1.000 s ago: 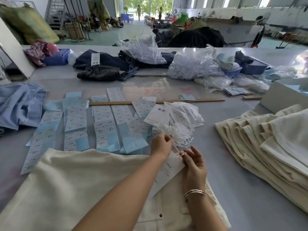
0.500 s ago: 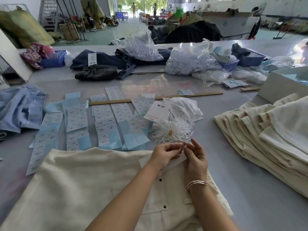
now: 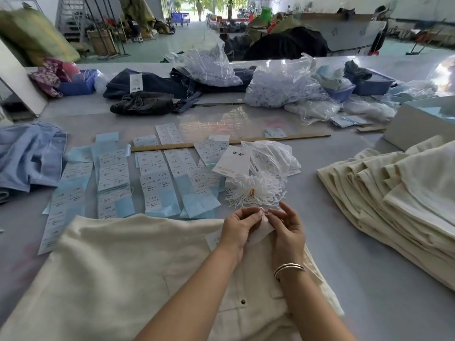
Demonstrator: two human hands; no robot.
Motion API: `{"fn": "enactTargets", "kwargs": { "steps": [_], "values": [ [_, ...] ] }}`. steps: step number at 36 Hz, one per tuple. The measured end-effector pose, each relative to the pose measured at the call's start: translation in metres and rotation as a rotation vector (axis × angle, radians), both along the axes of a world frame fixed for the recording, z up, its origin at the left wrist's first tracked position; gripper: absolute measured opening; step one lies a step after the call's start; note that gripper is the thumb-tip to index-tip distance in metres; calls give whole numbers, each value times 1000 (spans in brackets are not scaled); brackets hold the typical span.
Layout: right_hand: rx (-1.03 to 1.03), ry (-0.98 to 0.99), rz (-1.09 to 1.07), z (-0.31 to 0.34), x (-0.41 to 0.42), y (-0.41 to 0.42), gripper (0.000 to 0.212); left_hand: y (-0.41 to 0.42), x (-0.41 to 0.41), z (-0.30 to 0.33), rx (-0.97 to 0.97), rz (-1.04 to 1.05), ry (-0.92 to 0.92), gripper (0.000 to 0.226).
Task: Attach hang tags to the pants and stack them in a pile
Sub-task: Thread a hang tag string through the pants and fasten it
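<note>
Table: grey, wide. Pile of folded cream pants at far right, judged finished, count unclear. One pair of cream pants lies flat at the near edge, not yet stacked. Rows of printed labels and a bundle of white strings lie beyond it, so more tagging looks to remain. Left hand and right hand together pinch a white hang tag over the waistband; whether a string is through it, cannot tell.
</note>
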State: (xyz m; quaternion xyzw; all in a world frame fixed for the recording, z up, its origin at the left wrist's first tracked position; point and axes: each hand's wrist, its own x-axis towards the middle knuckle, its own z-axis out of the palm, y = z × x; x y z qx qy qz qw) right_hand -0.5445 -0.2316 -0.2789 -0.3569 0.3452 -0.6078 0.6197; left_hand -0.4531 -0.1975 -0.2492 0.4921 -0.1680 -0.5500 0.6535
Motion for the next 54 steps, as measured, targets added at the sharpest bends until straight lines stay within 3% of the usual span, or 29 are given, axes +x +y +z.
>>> {"fn": "enactTargets", "kwargs": {
  "steps": [18,54],
  "values": [
    [-44,88,9,3,2,3,38,-4,-1,2,35,33,87,18],
    [-61,140,-35,12,5,10,32,-4,-4,0,84,66,-14,16]
  ]
}}
